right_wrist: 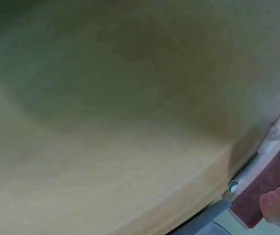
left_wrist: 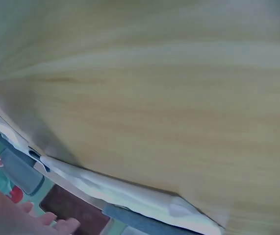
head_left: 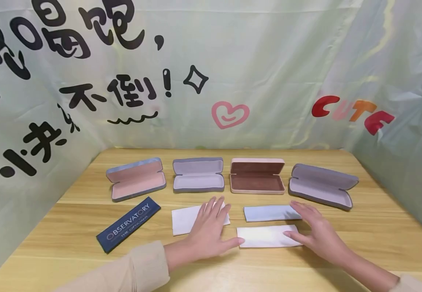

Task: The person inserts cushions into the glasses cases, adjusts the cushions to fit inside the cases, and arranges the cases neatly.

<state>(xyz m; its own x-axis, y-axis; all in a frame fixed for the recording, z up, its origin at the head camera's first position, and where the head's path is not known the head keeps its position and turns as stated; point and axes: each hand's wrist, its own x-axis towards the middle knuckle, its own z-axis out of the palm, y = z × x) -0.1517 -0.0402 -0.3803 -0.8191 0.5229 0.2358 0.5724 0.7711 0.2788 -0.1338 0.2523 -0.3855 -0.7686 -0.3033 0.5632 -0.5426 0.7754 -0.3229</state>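
Observation:
My left hand [head_left: 211, 233] is spread, palm down, over a folded white cloth [head_left: 183, 221], hiding part of it. Its thumb reaches to the left edge of a second folded white cloth [head_left: 262, 236]. On the right, my right hand [head_left: 318, 231] has loosely extended fingers. Its fingertips overlap the end of a folded light-blue cloth [head_left: 269, 213], and its thumb overlaps the right end of the second white cloth. Neither hand grips anything. A dark-blue folded cloth [head_left: 128, 224] lettered "OBSERVATORY THE OPTICIANS" lies slanted at left.
Lids up, several glasses cases line the back: one pink inside [head_left: 139, 184], one lavender [head_left: 198, 182], one brown [head_left: 257, 183] and one grey-lavender [head_left: 318, 188], angled at right. The wooden table [head_left: 203, 275] is backed by a printed curtain [head_left: 280, 61].

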